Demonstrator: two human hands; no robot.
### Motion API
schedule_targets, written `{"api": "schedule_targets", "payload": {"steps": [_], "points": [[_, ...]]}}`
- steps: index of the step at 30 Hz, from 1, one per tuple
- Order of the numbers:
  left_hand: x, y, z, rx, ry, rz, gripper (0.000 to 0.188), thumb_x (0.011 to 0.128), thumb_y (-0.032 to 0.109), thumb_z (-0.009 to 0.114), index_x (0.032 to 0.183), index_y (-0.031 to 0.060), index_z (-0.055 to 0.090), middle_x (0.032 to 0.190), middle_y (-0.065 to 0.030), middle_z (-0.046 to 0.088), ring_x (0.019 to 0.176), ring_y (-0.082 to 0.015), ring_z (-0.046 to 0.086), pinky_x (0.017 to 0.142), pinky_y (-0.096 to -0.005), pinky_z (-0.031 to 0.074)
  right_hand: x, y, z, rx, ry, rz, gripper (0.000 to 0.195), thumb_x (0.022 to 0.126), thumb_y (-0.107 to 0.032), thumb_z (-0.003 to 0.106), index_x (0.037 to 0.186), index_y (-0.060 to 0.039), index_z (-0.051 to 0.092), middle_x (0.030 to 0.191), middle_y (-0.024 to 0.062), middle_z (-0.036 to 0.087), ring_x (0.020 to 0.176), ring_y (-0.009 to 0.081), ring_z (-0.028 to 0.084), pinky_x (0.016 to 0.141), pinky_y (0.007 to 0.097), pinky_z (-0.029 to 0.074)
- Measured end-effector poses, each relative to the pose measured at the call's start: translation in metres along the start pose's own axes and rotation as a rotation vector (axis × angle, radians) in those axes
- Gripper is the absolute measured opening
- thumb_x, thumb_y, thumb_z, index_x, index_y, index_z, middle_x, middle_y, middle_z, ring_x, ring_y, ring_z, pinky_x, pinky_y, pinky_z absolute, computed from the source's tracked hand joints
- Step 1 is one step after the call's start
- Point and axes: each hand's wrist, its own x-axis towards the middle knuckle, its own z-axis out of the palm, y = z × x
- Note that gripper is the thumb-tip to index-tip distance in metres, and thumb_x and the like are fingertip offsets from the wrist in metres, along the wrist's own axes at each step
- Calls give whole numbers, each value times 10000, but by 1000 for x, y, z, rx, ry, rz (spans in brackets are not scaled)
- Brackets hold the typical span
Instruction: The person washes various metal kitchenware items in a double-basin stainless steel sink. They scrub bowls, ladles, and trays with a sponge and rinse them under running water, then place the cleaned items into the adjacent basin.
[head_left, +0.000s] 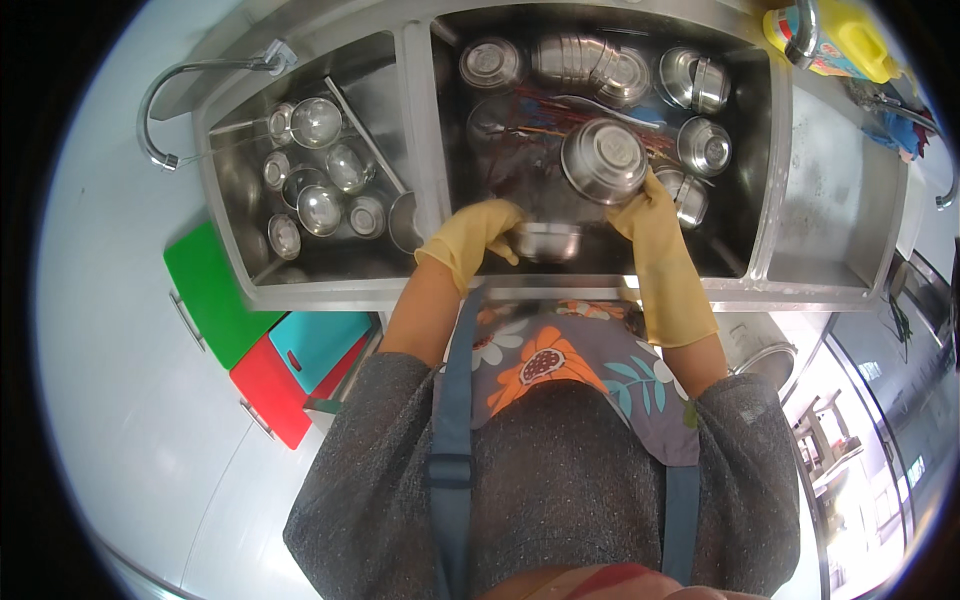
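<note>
My right hand (637, 214), in a yellow rubber glove, grips the lower right rim of a stainless steel bowl (606, 160) whose base faces up. My left hand (487, 229), gloved the same way, is beside a second steel bowl (549, 241) near the sink's front wall. That bowl is blurred by motion, and whether the fingers grip it is unclear. Both hands are over the middle sink basin (480, 187). Behind the raised bowl lie a bundle of reddish chopsticks (540, 112) and a spoon (622, 111), partly covered.
Several steel bowls (491, 64) line the basin's back and right side. The left basin (375, 67) holds small bowls (319, 210) and a long-handled ladle (367, 135), under a running faucet (150, 112). A yellow jug (855, 45) stands at back right. Coloured cutting boards (217, 292) stand at left.
</note>
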Motion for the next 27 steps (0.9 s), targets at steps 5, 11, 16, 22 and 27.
{"api": "schedule_targets", "payload": {"steps": [5,11,16,22,27], "points": [[-5,30,9,-359,72,-278,212,828,146,737,1005,28,736,861,-131,752,548,-187,642,474,-317,478,27,78,90,-1119,7,-306,347,1039,-229,468,1334,-96,592,1297,105,649,1149,239,630,940,403,535],[-31,31,21,-291,168,-178,274,881,180,695,1114,35,691,948,-126,730,674,-180,636,543,-307,484,79,222,174,-1684,-301,-161,468,952,-404,578,1272,-69,638,1222,203,652,1095,309,649,928,398,501],[-102,52,35,117,572,663,324,943,208,642,1220,40,646,1052,-117,710,835,-189,653,627,-308,505,38,215,200,-2218,-510,-602,459,903,-308,678,1289,-64,630,1273,203,645,1176,346,647,952,420,536],[-158,-159,17,-871,527,642,450,1019,300,548,1374,25,571,1273,-143,639,1021,-183,664,680,-224,577,-21,-32,122,-2319,1021,-556,471,874,-471,714,1123,-71,720,1086,183,737,1041,353,703,887,450,554],[-154,-89,19,-1627,948,726,505,1063,320,489,1494,60,449,1468,-226,529,933,-202,637,604,-202,544,-44,-91,22,-1792,1172,-300,918,811,-388,783,1586,-203,328,1469,188,524,1337,401,525,1061,604,428]]}}
